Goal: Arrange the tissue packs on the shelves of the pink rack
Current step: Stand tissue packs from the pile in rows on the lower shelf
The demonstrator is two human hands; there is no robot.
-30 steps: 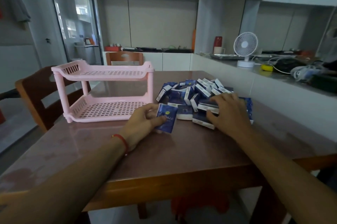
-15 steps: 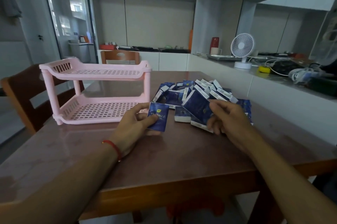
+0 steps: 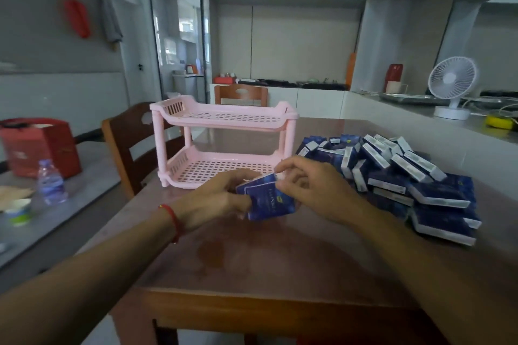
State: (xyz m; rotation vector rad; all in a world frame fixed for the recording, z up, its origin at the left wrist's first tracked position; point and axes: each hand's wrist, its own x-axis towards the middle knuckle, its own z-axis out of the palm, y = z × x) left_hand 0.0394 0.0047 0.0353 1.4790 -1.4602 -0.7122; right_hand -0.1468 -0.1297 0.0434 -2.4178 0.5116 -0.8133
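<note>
Forearms reach in from the lower corners of the frame and meet over the middle of the brown worktop point(image 3: 252, 266). The left hand point(image 3: 215, 198), with a red cord at its wrist, has its grip closed on two dark blue tissue packs point(image 3: 266, 198), fingers curled round their left side. The right hand point(image 3: 314, 187) pinches the upper right edge of the same packs, thumb and fingertips bent onto them. The packs sit tilted between both hands, just in front of the lower shelf of the pink rack point(image 3: 224, 145).

The rack stands upright at centre frame, two slotted shelves on four posts, both shelves bare. To the right of the hands lies a loose heap of tissue packs point(image 3: 392, 173), some flat, some propped on edge, spreading toward the right edge of the frame.

At centre left a wooden chair point(image 3: 126, 145) stands beside the rack. Further left, a clear water bottle point(image 3: 51, 182) and a red box point(image 3: 39, 145) sit on a grey surface. In the upper right a white desk fan point(image 3: 452, 86) stands on a pale ledge.
</note>
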